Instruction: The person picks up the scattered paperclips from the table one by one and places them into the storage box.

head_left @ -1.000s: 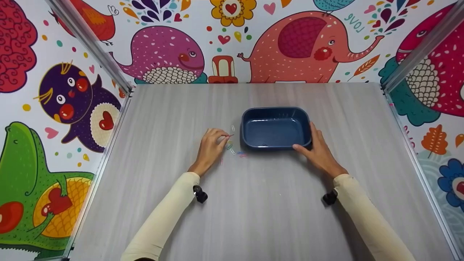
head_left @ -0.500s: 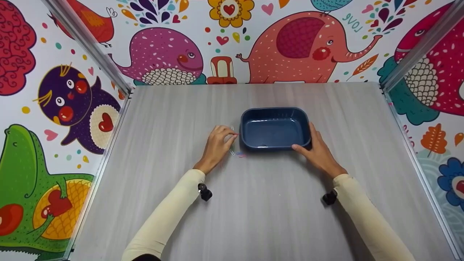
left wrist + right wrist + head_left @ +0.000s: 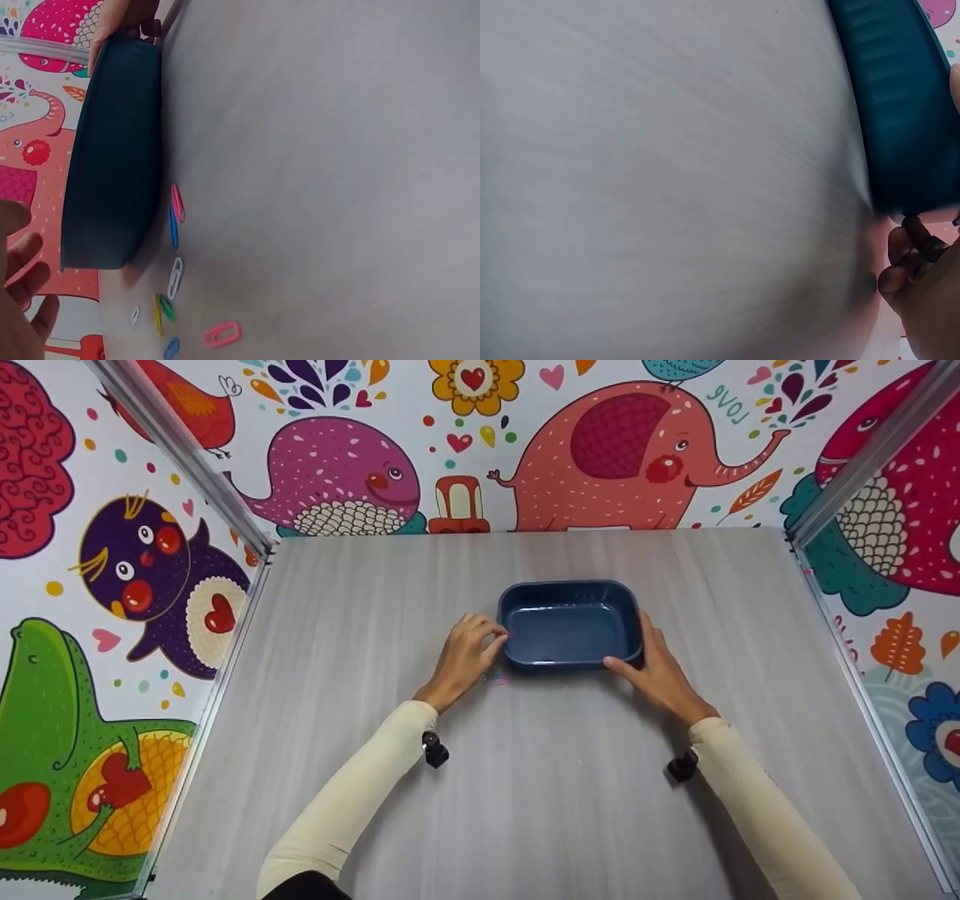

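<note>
A dark blue rectangular dish (image 3: 570, 634) stands on the table, its inside bare in the head view. My left hand (image 3: 466, 656) has thumb and fingertips pinched together at the dish's left rim. They pinch a small reddish paper clip, which the fingers now almost fully hide. My right hand (image 3: 661, 679) grips the dish at its front right corner, thumb on the front rim and fingers along the right side. Several loose paper clips lie by the dish in the left wrist view, among them a pink one (image 3: 222, 334), a white one (image 3: 175, 278) and a yellow one (image 3: 157, 313).
The grey table (image 3: 570, 810) reaches to printed walls at the back and sides. Metal frame posts (image 3: 862, 457) stand at the back corners. In the head view, my left hand covers most of the loose clips.
My left hand has moved right and slightly away from me, carrying the reddish paper clip from beside the loose clips to the dish's left rim. The right hand stays on the dish.
</note>
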